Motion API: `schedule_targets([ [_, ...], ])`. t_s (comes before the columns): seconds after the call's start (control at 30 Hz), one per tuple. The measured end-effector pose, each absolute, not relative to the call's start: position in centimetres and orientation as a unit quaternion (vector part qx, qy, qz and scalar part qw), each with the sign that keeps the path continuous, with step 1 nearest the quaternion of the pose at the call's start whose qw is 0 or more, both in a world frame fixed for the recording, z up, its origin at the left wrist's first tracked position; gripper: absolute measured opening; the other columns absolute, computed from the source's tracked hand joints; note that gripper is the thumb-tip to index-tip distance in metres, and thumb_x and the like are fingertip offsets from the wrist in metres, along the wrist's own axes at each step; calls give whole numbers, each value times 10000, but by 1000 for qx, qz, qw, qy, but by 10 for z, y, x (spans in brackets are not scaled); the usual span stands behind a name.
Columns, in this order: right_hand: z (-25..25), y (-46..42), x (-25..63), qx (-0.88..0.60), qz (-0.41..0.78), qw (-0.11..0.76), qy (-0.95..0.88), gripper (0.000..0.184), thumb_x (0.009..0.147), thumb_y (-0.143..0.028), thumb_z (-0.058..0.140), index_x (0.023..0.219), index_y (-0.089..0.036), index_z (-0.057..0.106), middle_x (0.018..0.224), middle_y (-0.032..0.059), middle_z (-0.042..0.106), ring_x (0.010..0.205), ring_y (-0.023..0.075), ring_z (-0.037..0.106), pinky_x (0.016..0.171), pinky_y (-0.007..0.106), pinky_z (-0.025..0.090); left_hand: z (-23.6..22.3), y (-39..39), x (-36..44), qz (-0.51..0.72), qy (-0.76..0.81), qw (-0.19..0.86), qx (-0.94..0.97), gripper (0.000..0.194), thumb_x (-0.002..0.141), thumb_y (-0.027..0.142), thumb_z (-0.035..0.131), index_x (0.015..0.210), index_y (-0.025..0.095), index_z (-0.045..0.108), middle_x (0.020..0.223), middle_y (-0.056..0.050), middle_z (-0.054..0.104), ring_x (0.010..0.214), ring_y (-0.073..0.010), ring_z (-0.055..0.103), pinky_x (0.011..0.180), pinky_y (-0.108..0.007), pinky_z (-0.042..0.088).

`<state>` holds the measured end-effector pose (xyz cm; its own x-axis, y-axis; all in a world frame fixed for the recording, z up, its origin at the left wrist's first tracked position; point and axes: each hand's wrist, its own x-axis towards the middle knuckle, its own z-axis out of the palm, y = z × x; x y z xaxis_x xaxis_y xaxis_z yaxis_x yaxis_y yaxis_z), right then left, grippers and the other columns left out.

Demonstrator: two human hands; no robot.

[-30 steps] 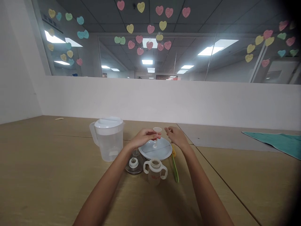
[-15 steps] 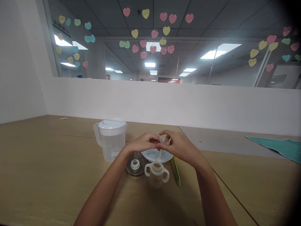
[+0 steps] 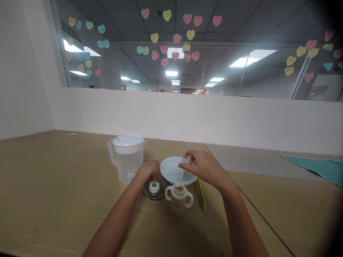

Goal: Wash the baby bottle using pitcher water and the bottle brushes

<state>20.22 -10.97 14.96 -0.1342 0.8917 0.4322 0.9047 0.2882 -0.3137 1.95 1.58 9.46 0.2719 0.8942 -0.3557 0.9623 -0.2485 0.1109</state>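
Note:
My right hand (image 3: pixel 201 165) pinches a small clear cup-shaped piece (image 3: pixel 187 160). A pale straw (image 3: pixel 182 175) hangs from it, its lower end near the mouth of a two-handled baby bottle (image 3: pixel 178 201). The bottle stands upright without a top, with orange-red print on its front. My left hand (image 3: pixel 150 169) points down over the back of a round metal dish (image 3: pixel 162 194), fingers bent together; whatever they pinch is hidden. On that dish sits a white screw ring (image 3: pixel 154 187) with a clear tip in its middle.
A lidded plastic pitcher (image 3: pixel 128 160) stands left of the hands. Behind the bottle is a white bowl (image 3: pixel 168 167). A green-handled utensil (image 3: pixel 201 198) lies right of the bottle. A teal cloth (image 3: pixel 318 167) lies far right, before a white wall (image 3: pixel 171 114) under the window.
My left hand has left the clear piece and moved left and down to the back of the metal dish. My right hand stays over the bottle with the clear piece and straw.

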Motion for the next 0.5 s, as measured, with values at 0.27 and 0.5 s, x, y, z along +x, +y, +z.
schedule_targets([
  [0.27, 140, -98, 204, -601, 21, 183, -778, 310, 694, -488, 605, 813, -202, 621, 752, 31, 641, 649, 155, 549, 517, 239, 287, 82, 26, 22, -145, 605, 160, 766, 132, 475, 101, 717, 451, 114, 588, 583, -97, 667, 561, -194, 611, 553, -277, 493],
  [0.5, 120, -68, 200, -587, 73, 80, -802, 419, 550, -529, 707, 789, -192, 631, 757, 45, 644, 655, 183, 562, 510, 248, 318, 115, -2, 14, 12, 511, 28, 859, 265, 586, 121, 622, 840, 170, 682, 846, -66, 681, 766, -201, 616, 673, -274, 462],
])
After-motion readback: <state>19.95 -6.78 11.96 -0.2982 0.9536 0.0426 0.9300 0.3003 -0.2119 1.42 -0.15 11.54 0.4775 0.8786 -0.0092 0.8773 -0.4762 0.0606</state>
